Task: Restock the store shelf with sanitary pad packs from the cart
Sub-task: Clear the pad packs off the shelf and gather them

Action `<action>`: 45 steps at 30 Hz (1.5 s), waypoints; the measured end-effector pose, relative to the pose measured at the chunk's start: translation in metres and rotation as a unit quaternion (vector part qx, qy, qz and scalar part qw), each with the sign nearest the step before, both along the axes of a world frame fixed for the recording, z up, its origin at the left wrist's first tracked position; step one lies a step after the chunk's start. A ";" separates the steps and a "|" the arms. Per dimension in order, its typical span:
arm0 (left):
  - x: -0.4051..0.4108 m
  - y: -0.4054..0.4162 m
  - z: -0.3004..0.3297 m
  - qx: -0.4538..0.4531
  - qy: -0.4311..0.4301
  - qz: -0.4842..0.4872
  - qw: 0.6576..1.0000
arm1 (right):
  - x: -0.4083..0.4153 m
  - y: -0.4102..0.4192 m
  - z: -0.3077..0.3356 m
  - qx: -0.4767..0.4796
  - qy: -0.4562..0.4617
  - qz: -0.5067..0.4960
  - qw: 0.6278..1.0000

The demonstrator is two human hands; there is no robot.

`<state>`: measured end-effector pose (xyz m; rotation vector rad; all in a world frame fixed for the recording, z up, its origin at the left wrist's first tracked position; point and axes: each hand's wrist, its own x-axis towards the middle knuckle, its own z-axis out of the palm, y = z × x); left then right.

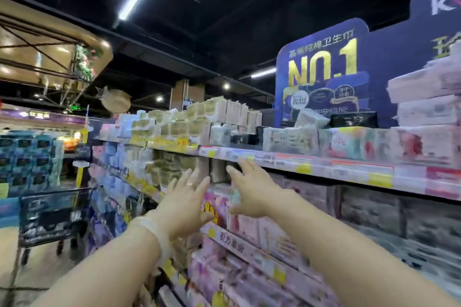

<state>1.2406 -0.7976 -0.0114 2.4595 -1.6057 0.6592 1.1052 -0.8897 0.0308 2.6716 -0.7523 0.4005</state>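
Observation:
Both my arms reach forward toward the store shelf (324, 169). My left hand (185, 203) has its fingers spread, palm toward the packs, with a pale bangle on the wrist. My right hand (249, 187) is also spread open, its fingertips near the price rail of the upper shelf. Neither hand holds anything. Between and behind them stand pink sanitary pad packs (249, 225) on the middle shelf and beige packs (174, 169) further left. The dark cart (53, 214) stands in the aisle at the left. The view is blurred.
The top shelf carries stacked beige, white and pink packs (421, 142) and a blue "NO.1" display board (321, 77). Blue packs (30, 162) fill a display at far left. Lower shelves hold more pink packs.

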 end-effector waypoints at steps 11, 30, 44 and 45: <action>0.031 -0.181 0.139 -0.150 -0.019 -0.302 0.941 | -0.008 -0.100 0.133 -0.091 -0.147 -0.172 0.970; 0.036 -0.272 0.174 0.070 0.187 -0.518 0.831 | -0.035 -0.123 0.157 0.177 -0.131 -0.363 0.905; 0.022 -0.271 0.156 -0.005 0.251 -0.587 0.770 | -0.031 -0.133 0.147 0.131 -0.155 -0.313 0.928; 0.023 -0.271 0.156 -0.011 0.259 -0.593 0.762 | -0.031 -0.133 0.148 0.120 -0.163 -0.305 0.931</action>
